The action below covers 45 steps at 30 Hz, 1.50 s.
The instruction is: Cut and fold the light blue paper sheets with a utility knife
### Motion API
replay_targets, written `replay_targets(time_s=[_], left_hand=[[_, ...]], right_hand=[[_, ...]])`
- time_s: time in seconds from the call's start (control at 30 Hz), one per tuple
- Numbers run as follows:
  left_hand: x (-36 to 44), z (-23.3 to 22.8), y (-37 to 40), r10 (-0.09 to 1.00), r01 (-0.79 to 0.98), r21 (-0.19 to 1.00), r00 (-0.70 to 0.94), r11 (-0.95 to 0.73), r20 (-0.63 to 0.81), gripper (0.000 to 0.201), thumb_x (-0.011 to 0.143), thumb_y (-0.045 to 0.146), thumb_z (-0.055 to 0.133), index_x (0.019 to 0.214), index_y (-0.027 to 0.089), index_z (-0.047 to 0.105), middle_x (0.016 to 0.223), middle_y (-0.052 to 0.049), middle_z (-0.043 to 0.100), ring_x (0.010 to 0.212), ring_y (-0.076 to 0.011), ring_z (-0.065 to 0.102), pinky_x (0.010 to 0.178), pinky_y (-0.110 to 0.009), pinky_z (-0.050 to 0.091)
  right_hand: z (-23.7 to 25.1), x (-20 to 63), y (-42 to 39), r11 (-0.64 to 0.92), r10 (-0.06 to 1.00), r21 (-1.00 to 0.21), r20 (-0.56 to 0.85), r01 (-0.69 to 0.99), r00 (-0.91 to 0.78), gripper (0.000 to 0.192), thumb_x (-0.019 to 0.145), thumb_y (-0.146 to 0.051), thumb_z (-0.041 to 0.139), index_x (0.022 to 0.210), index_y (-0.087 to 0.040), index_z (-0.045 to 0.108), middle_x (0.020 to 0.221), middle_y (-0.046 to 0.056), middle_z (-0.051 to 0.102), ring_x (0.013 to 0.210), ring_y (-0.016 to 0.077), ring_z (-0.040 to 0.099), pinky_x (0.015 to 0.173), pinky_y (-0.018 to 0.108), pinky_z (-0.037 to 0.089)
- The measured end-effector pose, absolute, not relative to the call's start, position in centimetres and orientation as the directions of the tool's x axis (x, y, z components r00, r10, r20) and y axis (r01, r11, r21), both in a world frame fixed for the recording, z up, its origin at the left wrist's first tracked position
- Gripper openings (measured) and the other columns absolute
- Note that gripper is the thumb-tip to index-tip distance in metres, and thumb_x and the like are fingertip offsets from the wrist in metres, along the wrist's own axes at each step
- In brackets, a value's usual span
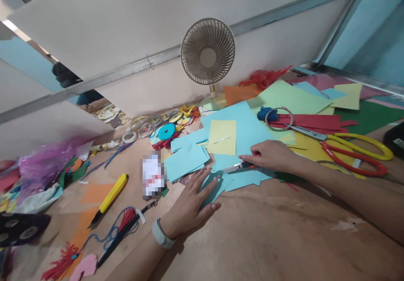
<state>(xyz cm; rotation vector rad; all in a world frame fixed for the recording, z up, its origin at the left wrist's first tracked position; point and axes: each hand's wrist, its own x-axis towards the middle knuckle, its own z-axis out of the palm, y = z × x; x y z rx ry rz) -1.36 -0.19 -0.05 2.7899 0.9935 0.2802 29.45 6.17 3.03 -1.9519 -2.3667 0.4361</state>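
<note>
Hands at work on a cluttered craft surface [284, 239], seen from above. The left hand [192, 203] lies flat, fingers [211, 176] spread wide and gripping nothing, pressing down a light blue paper piece [217, 188] at the near edge of a loose pile of blue sheets [246, 133]. The right hand [271, 157] is curled closed around a small craft knife [236, 166], its tip pointing left and resting on the blue paper just beyond the left hand.

The paper looks thin, light and floppy; it would likely slide on the sheets beneath unless pinned by a flat palm, and it creases easily. The knife looks slim and rigid, best held by its handle, away from the blade.

A yellow sheet [222, 137] lies on the blue pile. Far right sit large scissors [353, 148] with yellow and red handles. To the near left lies a yellow utility knife [110, 197]. A small fan [207, 51] stands at the far wall.
</note>
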Motion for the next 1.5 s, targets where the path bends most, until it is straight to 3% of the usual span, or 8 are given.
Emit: replay_targets(time_s=[0.2,0.33,0.53,0.63,0.83,0.97,1.23,1.5], left_hand=[[-1.3,-0.2,-0.2,0.642,0.617,0.197,0.76,-0.762,0.098,0.067,0.103,0.044,0.046,0.16,0.027,0.015,0.166,-0.009,0.003,0.152,-0.0366,0.009,0.119,-0.059,0.025],[-1.3,-0.3,-0.1,0.626,0.609,0.158,0.775,-0.777,0.088,0.064,0.104,0.044,0.043,0.16,0.03,0.017,0.166,-0.006,-0.001,0.152,-0.036,0.007,0.121,-0.057,0.022],[-1.1,-0.3,-0.2,0.621,0.608,0.135,0.777,-0.782,0.1,0.059,0.104,0.043,0.042,0.158,0.032,0.021,0.166,-0.005,-0.009,0.152,-0.0369,0.002,0.12,-0.06,0.02],[-1.2,-0.4,-0.2,0.624,0.612,0.126,0.775,-0.781,0.103,0.058,0.105,0.043,0.041,0.158,0.032,0.023,0.166,-0.005,-0.012,0.152,-0.0379,0.001,0.12,-0.06,0.018],[-1.3,-0.6,0.0,0.595,0.589,0.09,0.801,-0.803,0.067,0.06,0.106,0.045,0.036,0.16,0.031,0.013,0.165,-0.003,0.013,0.153,-0.0279,0.01,0.124,-0.051,0.012],[-1.3,-0.4,0.1,0.584,0.579,0.083,0.809,-0.811,0.069,0.06,0.107,0.045,0.035,0.16,0.029,0.012,0.164,-0.004,0.017,0.153,-0.0258,0.013,0.124,-0.048,0.007],[-1.2,-0.2,0.1,0.575,0.573,0.05,0.815,-0.818,0.07,0.059,0.107,0.044,0.036,0.16,0.028,0.015,0.164,-0.005,0.018,0.152,-0.0263,0.016,0.124,-0.047,0.008],[-1.3,-0.5,0.1,0.568,0.569,0.014,0.82,-0.822,0.066,0.058,0.107,0.045,0.035,0.159,0.025,0.021,0.164,-0.006,0.018,0.152,-0.0255,0.014,0.124,-0.046,0.004]], right_hand=[[3.5,30.1,6.2,0.261,0.919,-0.251,-0.23,0.932,-0.32,0.059,0.085,-0.074,0.04,0.057,-0.023,0.047,0.061,0.004,0.058,0.06,0.0193,0.05,0.055,0.03,0.023],[4.1,30.8,6.1,0.341,0.857,-0.334,-0.274,0.879,-0.437,0.049,0.075,-0.072,0.057,0.075,-0.024,0.055,0.073,0.004,0.064,0.066,0.021,0.054,0.056,0.03,0.025],[4.2,31.5,5.8,0.488,0.765,-0.448,-0.193,0.749,-0.614,0.034,0.084,-0.057,0.059,0.088,-0.023,0.06,0.09,0.004,0.065,0.075,0.0203,0.058,0.062,0.029,0.033],[3.4,31.9,5.7,0.563,0.75,-0.42,-0.101,0.712,-0.653,0.035,0.09,-0.055,0.055,0.095,-0.023,0.065,0.099,0.007,0.063,0.081,0.021,0.06,0.066,0.03,0.038],[0.7,32.8,5.1,0.676,0.729,-0.331,0.165,0.658,-0.665,0.041,0.099,-0.049,0.045,0.107,-0.021,0.073,0.1,0.011,0.064,0.086,0.0224,0.06,0.072,0.032,0.044],[-0.5,32.8,4.6,0.715,0.699,-0.285,0.299,0.638,-0.65,0.044,0.1,-0.049,0.042,0.112,-0.019,0.073,0.097,0.012,0.067,0.087,0.0228,0.06,0.075,0.033,0.046],[-1.4,32.5,4.8,0.818,0.527,-0.063,0.481,0.571,-0.701,0.04,0.102,-0.042,0.042,0.11,-0.016,0.072,0.089,0.011,0.068,0.079,0.0195,0.057,0.067,0.03,0.046],[-1.4,32.7,4.2,0.826,0.502,-0.044,0.509,0.562,-0.699,0.035,0.101,-0.038,0.046,0.11,-0.016,0.071,0.089,0.01,0.067,0.079,0.0182,0.058,0.066,0.029,0.047]])
